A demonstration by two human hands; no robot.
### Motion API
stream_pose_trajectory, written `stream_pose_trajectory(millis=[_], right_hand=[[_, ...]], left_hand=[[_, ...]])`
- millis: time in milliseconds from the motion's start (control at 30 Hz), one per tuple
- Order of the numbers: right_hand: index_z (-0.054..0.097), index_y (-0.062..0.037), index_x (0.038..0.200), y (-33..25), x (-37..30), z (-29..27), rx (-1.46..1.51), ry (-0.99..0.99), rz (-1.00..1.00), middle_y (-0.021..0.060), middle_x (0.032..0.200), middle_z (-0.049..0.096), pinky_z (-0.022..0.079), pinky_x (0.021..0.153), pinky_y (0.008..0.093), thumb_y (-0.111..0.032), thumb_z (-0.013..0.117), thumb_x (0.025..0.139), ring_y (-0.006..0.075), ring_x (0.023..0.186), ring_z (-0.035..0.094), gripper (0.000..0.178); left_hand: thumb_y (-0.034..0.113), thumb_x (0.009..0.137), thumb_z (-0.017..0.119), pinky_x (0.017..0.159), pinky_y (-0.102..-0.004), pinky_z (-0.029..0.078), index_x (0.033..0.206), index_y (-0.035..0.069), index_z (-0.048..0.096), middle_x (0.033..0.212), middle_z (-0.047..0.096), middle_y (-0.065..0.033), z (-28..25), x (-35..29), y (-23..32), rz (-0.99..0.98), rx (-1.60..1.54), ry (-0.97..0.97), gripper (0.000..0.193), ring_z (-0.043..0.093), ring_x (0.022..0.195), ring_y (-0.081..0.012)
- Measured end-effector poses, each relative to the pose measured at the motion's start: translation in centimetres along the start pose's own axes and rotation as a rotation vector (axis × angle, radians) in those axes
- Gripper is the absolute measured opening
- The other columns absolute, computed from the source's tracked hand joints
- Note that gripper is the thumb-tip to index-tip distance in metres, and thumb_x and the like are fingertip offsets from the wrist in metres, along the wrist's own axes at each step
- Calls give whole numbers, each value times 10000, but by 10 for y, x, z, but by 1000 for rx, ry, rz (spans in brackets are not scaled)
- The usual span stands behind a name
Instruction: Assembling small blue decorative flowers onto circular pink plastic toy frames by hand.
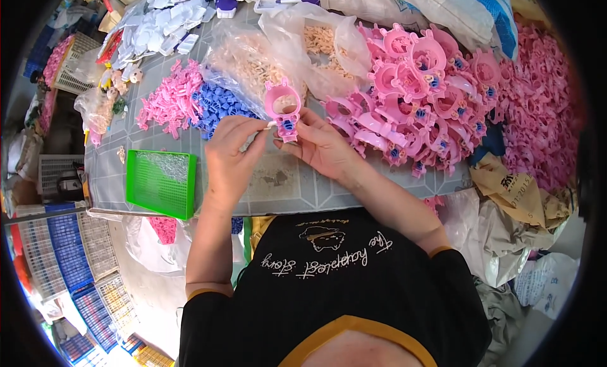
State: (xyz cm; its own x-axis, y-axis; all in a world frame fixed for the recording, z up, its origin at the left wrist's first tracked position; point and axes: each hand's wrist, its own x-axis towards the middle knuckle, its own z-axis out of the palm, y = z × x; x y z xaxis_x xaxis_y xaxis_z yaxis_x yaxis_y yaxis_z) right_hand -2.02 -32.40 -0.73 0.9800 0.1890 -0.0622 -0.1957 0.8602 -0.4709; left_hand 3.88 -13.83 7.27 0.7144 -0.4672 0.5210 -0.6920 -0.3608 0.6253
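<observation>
Hands meet over the grey table (278,183): the right hand (322,146) pinches a pink ring-shaped toy piece (282,108) by its lower end, holding it upright just above the tabletop, while the left hand (231,142) closes thumb and forefinger on a small pale peg (270,123) pressed against the piece's side, next to its blue insert. Judging by the heap of finished-looking pink pieces (420,95) to the right, many already carry blue inserts, so a fair share seems done. Plenty looks left, though: loose pink parts (167,101) and blue parts (218,103) lie in piles to the left, and clear bags of pale small parts (253,60) sit just behind the hands (still well filled, as far as I can see). A green tray (161,182) lies near the left wrist.
</observation>
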Motion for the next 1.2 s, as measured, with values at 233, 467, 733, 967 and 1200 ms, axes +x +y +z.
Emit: stream_pose_trajectory(millis=[233, 467, 733, 967, 1200], right_hand=[[453, -73, 1457, 1, -2, -2, -51, -1, 22, 56, 1354, 580, 509, 1098, 403, -116, 633, 1009, 188, 1226, 614, 484], [503, -64, 1428, 5, -2, 2, -286, 75, -60, 40, 1305, 614, 511, 1033, 321, -54, 648, 979, 158, 1184, 615, 472], [508, -38, 1411, 4, -2, -2, -158, 45, -37, 71, 1265, 638, 536, 1001, 326, -98, 651, 994, 178, 1133, 655, 445], [562, -39, 1291, 3, -1, -3, -150, 47, -23, 71, 1193, 665, 562, 962, 318, -110, 650, 997, 188, 1110, 674, 315], [576, -47, 1253, 4, -2, -6, -182, 31, -52, 68, 1185, 661, 548, 995, 327, -103, 646, 999, 189, 1103, 676, 269]], left_hand=[[-30, 772, 763, 757, -384, 541, 927, 7, 727, 877, 705, -120, 8, 5, -1, 86, 77, -49, 163, 668, 848, -302], [-18, 784, 750, 762, -407, 537, 933, 8, 724, 877, 703, -131, 6, 9, -1, 95, 133, -135, 153, 662, 849, -323], [21, 815, 765, 791, -376, 546, 1006, 16, 742, 919, 733, -130, 11, 5, 3, -227, -70, -66, 192, 688, 885, -298], [19, 814, 763, 784, -373, 546, 945, 8, 751, 912, 723, -117, 13, 4, -6, -97, -7, -86, 132, 681, 880, -294], [-4, 796, 738, 754, -384, 537, 943, 19, 751, 902, 697, -114, 14, 6, 0, 74, 109, -116, 149, 649, 864, -302]])
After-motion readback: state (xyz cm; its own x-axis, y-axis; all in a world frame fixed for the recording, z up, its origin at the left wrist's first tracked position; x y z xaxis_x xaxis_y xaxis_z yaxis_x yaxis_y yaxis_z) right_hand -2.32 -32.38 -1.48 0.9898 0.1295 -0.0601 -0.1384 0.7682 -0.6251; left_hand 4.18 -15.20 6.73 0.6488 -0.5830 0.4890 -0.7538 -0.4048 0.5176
